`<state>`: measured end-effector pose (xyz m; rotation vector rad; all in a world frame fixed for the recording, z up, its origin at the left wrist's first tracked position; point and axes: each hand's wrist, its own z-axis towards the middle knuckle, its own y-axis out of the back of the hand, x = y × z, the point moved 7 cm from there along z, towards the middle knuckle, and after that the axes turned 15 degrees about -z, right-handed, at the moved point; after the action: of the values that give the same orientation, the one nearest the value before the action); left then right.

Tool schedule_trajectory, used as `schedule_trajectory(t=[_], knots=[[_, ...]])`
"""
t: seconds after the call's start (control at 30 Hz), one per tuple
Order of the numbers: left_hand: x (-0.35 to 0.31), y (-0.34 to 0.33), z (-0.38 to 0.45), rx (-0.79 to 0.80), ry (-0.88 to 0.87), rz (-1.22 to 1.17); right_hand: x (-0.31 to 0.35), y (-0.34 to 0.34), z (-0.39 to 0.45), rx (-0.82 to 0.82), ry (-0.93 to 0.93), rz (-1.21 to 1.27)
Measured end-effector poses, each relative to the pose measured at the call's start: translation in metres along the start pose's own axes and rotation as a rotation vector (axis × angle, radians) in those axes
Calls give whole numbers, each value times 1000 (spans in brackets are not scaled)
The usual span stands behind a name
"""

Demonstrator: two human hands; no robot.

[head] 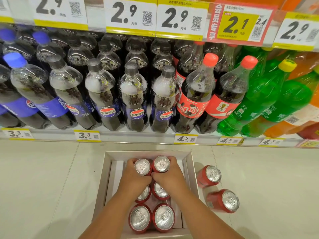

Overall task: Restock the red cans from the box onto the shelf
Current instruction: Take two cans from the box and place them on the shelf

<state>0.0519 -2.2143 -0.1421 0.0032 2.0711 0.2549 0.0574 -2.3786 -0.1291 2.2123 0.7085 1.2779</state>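
Note:
A white open box (107,171) sits on the floor below the shelf, holding several red cans with silver tops. My left hand (133,178) wraps around the far-left can (143,166). My right hand (170,175) wraps around the far-right can (162,163). My hands partly cover two more cans, one of them at the box's middle (159,190). Nearest me stand two cans in full view, one on the left (139,218) and one on the right (164,217). The shelf (138,134) above holds rows of soda bottles.
Two red cans stand on the pale tiled floor right of the box, a far one (209,175) and a near one (224,200). Dark cola bottles (133,99), red-labelled cola bottles (195,100) and green bottles (259,100) fill the shelf. Price tags line its front edge.

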Motion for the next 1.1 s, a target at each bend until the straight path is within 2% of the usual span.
schedule_trajectory(t=[0.13,0.37,0.67,0.87,1.1], knots=[[-1,4,0,-71,-7,45,-1,3,0,-73,6,18],[-25,14,-6,-80,-124,123,3,16,-10,-123,30,75],[-74,28,-41,-109,-191,14,43,67,-42,-195,100,99],[-162,44,-99,-91,-215,46,91,131,-94,-126,136,207],[-318,68,-189,-58,-257,62,199,256,-178,-121,206,192]])
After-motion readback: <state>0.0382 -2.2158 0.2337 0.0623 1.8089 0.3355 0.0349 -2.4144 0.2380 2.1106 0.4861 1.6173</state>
